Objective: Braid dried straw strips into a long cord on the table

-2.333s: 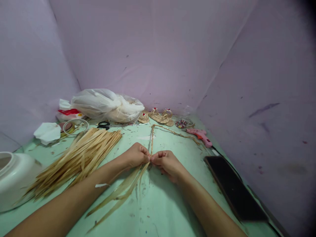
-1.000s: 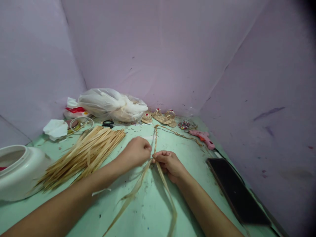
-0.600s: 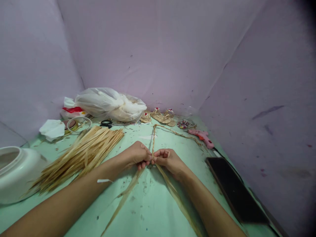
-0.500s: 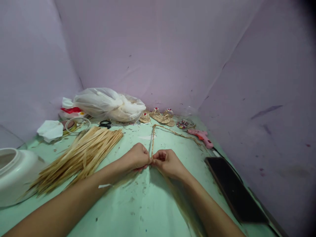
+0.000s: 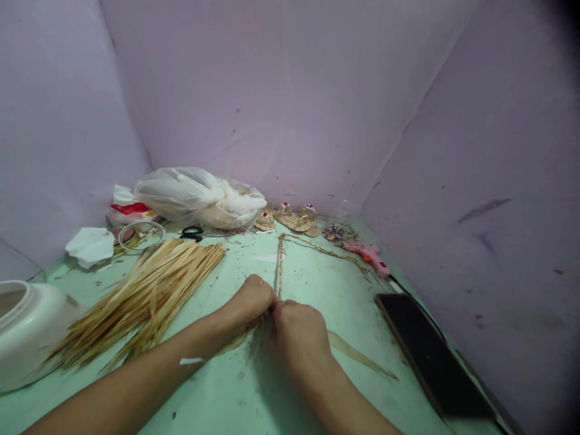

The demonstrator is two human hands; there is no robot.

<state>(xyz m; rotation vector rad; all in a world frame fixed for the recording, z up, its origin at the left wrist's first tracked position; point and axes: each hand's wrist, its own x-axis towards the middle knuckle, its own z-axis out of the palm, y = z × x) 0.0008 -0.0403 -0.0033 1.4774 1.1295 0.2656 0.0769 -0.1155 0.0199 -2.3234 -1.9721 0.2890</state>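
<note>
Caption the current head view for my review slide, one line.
The left hand and right hand meet at a thin fibre cord, right of a strip bundle.

Strips L of braid, glue gun R

Light dim, diffuse. Soft shadow on table under right hand; faint sheen on jar. Fine detail soft, top-right corner dark.
</note>
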